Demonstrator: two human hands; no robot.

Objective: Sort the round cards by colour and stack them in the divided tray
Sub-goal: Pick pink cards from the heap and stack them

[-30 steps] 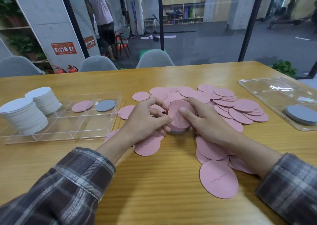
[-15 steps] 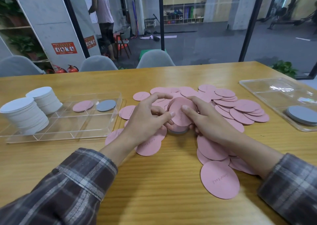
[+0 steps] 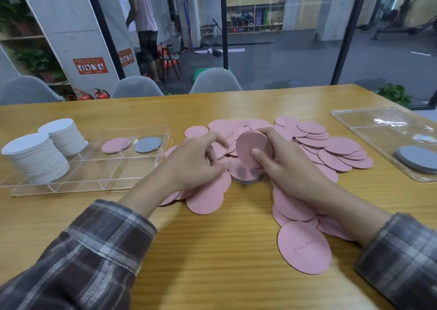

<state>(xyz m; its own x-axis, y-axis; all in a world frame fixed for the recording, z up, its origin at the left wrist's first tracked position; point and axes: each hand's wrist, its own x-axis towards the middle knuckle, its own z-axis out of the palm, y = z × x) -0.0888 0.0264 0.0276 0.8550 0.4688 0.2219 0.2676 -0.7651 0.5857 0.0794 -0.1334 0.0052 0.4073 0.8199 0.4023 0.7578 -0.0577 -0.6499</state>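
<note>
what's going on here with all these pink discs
A person is sorting round cards at a wooden table. Their right hand grips a stack of pink cards, tilted up over the loose pink pile; the left hand is beside it, curled, too blurred to tell if it holds anything. The divided tray on the left has two white stacks, one pink card and one grey card.

Both forearms wear long plaid sleeves, the left sleeve (image 3: 78, 257) and the right sleeve (image 3: 402, 260). The weave is dark brown-grey crossed by pale stripes. Both hands are bare.
</note>
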